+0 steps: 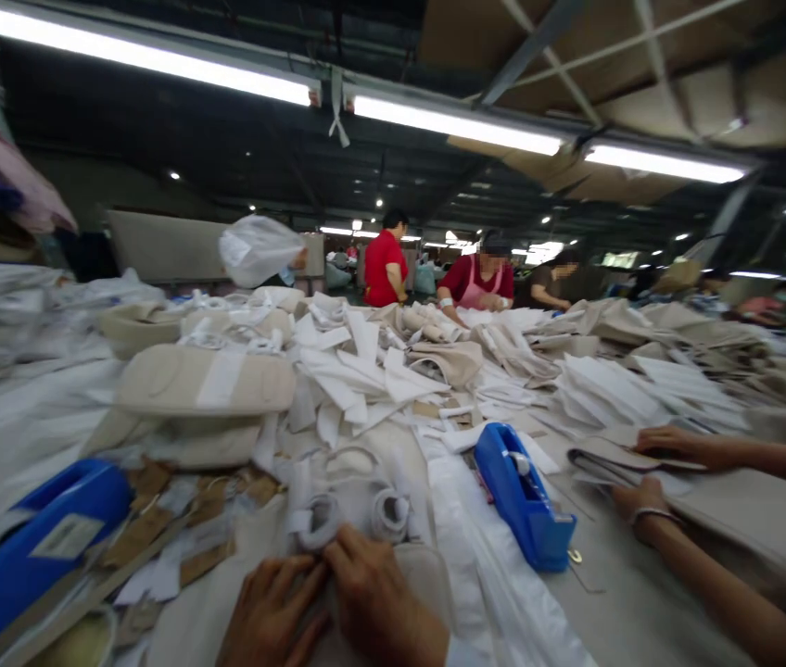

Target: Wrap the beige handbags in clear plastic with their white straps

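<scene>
My left hand and my right hand are at the bottom middle of the head view, fingertips meeting. Both pinch the near edge of a pale fabric piece lying flat on the table. Just beyond my fingertips lie curled white strips, some rolled into loops. A blue tape dispenser stands to the right of my right hand, apart from it.
A second blue tape dispenser lies at the near left beside brown card tags. Heaps of white strips and beige fabric parts cover the table. A co-worker's hands rest on grey pieces at the right. Other people work at the far end.
</scene>
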Tool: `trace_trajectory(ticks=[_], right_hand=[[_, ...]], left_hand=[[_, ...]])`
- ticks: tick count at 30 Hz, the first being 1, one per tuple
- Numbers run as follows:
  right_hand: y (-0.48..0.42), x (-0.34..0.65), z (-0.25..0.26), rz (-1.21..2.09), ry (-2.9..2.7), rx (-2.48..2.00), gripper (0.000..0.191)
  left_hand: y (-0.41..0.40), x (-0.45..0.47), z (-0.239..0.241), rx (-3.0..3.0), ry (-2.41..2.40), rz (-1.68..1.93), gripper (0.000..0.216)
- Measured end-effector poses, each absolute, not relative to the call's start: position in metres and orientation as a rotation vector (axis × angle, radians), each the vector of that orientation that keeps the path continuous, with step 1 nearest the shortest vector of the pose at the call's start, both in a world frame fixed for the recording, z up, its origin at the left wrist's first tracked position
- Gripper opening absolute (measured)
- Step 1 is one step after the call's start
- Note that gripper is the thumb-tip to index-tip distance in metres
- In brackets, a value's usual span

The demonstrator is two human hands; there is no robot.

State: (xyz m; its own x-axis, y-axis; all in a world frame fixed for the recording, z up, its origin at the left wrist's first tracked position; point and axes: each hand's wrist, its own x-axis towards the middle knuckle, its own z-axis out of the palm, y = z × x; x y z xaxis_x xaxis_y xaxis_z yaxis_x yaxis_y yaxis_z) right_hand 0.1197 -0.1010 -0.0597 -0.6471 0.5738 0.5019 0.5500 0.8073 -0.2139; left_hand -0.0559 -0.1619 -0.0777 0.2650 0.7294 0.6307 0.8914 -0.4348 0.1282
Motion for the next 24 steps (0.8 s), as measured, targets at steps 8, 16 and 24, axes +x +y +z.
trace_trajectory(ticks=[8, 16, 24], right_hand=[[-0.102, 0.123, -0.056, 0.169, -2.491, -0.836, 0.023], [-0.103, 0.122, -0.057, 0.155, -2.469, -0.861, 0.023], [-0.102, 0.118, -0.058, 0.143, -2.479, -0.863, 0.027]], left_hand=[[-0.180, -0.049, -0.048, -2.451, -1.883, -1.120, 0.035], [-0.177, -0.058, -0.054, -2.386, -1.858, -1.307, 0.028], [-0.169, -0.069, -0.069, -2.376, -1.743, -1.271, 0.029]])
